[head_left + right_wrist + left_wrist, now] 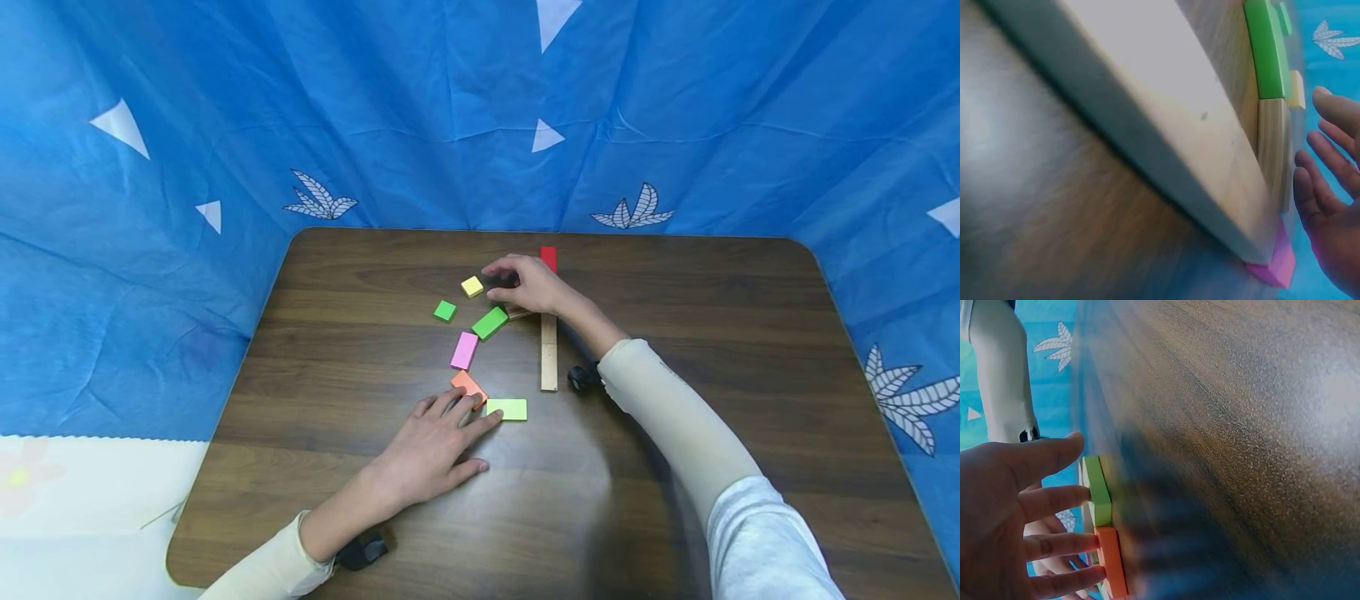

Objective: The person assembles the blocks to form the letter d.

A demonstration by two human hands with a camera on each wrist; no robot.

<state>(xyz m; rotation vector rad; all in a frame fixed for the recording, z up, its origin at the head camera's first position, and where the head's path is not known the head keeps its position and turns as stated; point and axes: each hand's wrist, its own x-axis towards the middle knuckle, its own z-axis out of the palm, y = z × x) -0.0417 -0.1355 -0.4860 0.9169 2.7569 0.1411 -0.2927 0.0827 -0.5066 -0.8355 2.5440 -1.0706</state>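
Observation:
My left hand (431, 450) has its fingers spread, with fingertips on the orange block (467, 384) and the light green block (514, 409). In the left wrist view these fingertips meet the sides of the orange block (1111, 565) and the light green block (1099, 497). My right hand (534, 285) is over the far part of the layout, fingers loosely bent and nothing between them. Under it, a plain wooden block (1272, 150) lies end to end with the green block (490, 322). A pink block (464, 351) continues the curve towards the orange one.
A straight row of plain wooden blocks (549, 367) runs beneath my right wrist to a red block (549, 257). Left of my right hand lie a small yellow block (472, 287) and a small green block (445, 311). A blue curtain (465, 167) hangs behind the wooden table (712, 333).

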